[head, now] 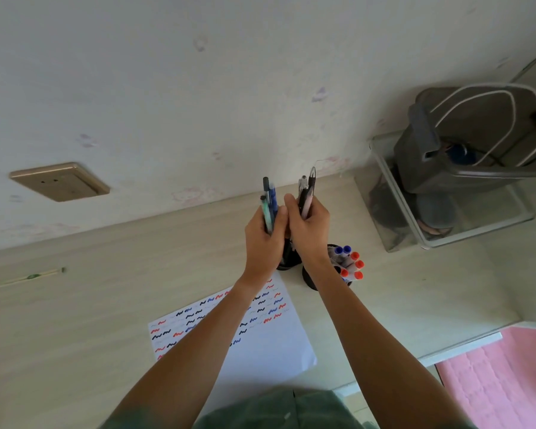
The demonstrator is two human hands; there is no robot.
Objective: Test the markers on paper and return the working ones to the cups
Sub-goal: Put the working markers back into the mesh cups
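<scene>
I see both bare forearms reaching forward, converging. My left hand (265,233) has its fingers curled tight in a full grip, thumb up. My right hand (310,229) is curled likewise, pressed against the left, knuckles touching.

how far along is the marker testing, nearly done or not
Looks well along. The paper carries rows of red, blue and black squiggles, and one cup already holds red- and blue-capped markers. In hand: left hand and right hand each grip a bundle of pens over the other cup. Left: seating these.
</scene>
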